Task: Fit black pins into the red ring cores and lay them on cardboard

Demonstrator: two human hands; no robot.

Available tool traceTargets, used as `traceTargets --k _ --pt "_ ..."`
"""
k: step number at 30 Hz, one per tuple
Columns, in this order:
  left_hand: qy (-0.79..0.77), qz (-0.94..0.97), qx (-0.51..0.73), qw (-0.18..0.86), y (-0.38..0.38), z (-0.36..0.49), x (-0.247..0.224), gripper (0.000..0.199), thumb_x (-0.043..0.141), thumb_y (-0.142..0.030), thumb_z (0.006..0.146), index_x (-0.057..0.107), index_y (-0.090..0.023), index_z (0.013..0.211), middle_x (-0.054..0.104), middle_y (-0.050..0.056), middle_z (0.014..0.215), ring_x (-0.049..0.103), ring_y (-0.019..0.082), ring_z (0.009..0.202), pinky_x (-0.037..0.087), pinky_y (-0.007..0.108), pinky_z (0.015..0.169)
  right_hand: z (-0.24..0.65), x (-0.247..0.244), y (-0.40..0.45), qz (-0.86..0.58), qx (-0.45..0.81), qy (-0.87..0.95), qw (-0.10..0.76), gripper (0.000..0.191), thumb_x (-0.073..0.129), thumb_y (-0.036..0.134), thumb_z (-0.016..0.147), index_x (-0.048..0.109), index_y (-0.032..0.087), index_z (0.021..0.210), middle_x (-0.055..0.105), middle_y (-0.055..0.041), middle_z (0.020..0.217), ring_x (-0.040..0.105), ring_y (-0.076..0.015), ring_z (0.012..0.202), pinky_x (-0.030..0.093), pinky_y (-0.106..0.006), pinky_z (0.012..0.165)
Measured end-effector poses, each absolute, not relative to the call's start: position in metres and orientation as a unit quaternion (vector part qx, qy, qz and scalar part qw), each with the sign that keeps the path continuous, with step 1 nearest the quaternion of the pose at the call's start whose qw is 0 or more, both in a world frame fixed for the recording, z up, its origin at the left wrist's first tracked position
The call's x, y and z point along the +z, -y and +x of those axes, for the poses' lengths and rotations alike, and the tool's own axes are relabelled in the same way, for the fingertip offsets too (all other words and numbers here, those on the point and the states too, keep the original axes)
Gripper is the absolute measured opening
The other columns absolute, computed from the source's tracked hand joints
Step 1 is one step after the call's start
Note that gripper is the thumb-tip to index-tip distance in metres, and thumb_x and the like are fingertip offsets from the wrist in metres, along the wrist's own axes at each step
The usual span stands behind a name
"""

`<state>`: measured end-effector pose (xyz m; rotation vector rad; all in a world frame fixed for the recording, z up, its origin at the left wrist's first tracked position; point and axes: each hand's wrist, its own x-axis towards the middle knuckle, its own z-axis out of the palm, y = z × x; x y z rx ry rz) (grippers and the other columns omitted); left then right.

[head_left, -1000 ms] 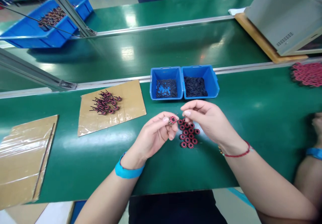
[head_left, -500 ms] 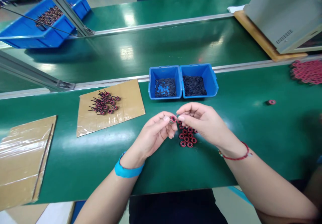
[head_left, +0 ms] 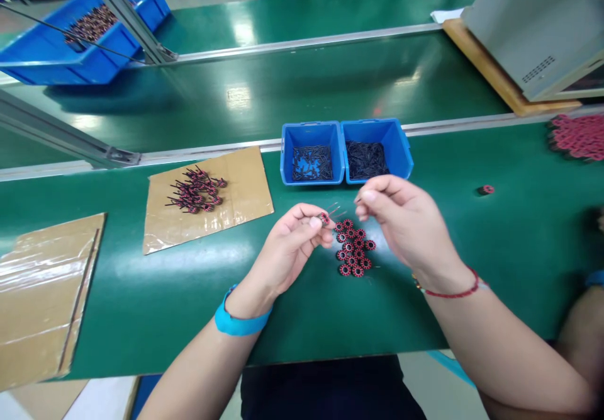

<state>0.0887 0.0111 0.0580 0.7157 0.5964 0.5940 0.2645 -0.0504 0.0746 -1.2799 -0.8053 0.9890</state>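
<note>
My left hand (head_left: 299,234) pinches a small red-and-black wound ring core (head_left: 324,219) between thumb and forefinger. Thin wire leads stick out from that core toward the right. My right hand (head_left: 401,218) is raised just in front of the right-hand blue bin, its thumb and fingertips pressed together; whatever they hold is too small to make out. Below and between the hands, a cluster of similar ring cores (head_left: 352,253) lies on the green table. Two small blue bins behind them, the left bin (head_left: 312,182) and the right bin (head_left: 409,162), contain short black tubes (head_left: 365,158).
Cores with black tubes on their leads (head_left: 198,190) lie on a cardboard sheet (head_left: 245,203). Another cardboard sheet (head_left: 42,300) is at far left. One loose core (head_left: 486,189) and a pink-red pile (head_left: 578,136) lie rightward. Another person's arm (head_left: 585,325) shows at the right edge.
My right hand has moved up and right, away from the core in my left hand, exposing its wire leads. The loose core on the right has shifted left.
</note>
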Motion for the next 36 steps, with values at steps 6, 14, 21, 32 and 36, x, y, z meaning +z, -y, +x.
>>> traceTargets --k 6,14,21,32,36 --pt "-0.289 0.37 0.285 0.836 -0.012 0.088 0.057 0.021 0.075 -0.026 0.081 0.069 -0.016 0.098 0.068 0.002 0.082 0.061 0.01 0.066 0.05 0.025 0.066 0.268 0.077 0.051 -0.573 0.422 0.366 0.6 0.008 0.072 0.027 0.085 0.068 0.021 0.081 0.074 -0.0031 0.084 0.07 -0.0156 0.078 0.058 -0.031 0.074" --pt "-0.262 0.391 0.284 0.835 -0.011 0.087 0.055 0.016 0.073 -0.025 0.085 0.074 -0.017 0.099 0.068 0.002 0.086 0.061 0.009 0.069 0.05 0.023 0.068 0.26 0.075 0.052 -0.548 0.451 0.39 0.587 0.008 0.071 0.024 0.087 0.067 0.02 0.082 0.076 -0.002 0.083 0.072 -0.0146 0.08 0.059 -0.029 0.076" --pt "-0.255 0.384 0.285 0.84 -0.011 0.088 0.056 0.015 0.072 -0.024 0.086 0.075 -0.018 0.099 0.069 0.002 0.087 0.063 0.009 0.069 0.05 0.022 0.069 0.26 0.075 0.053 -0.536 0.452 0.392 0.595 0.007 0.072 0.021 0.087 0.068 0.02 0.082 0.076 -0.0008 0.081 0.072 -0.0134 0.078 0.058 -0.027 0.074" --pt "-0.249 0.386 0.282 0.842 -0.011 0.087 0.055 0.014 0.072 -0.024 0.086 0.075 -0.018 0.099 0.069 0.002 0.087 0.063 0.008 0.07 0.05 0.021 0.069 0.26 0.077 0.053 -0.535 0.451 0.388 0.6 0.006 0.072 0.019 0.087 0.069 0.02 0.081 0.076 -0.0007 0.081 0.072 -0.0129 0.077 0.058 -0.026 0.074" --pt "-0.249 0.383 0.285 0.843 -0.01 0.088 0.055 0.013 0.072 -0.024 0.086 0.075 -0.019 0.098 0.069 0.002 0.088 0.064 0.009 0.07 0.051 0.021 0.069 0.258 0.079 0.053 -0.535 0.454 0.39 0.595 0.007 0.072 0.019 0.086 0.068 0.019 0.08 0.075 -0.0013 0.079 0.071 -0.0137 0.076 0.058 -0.028 0.073"
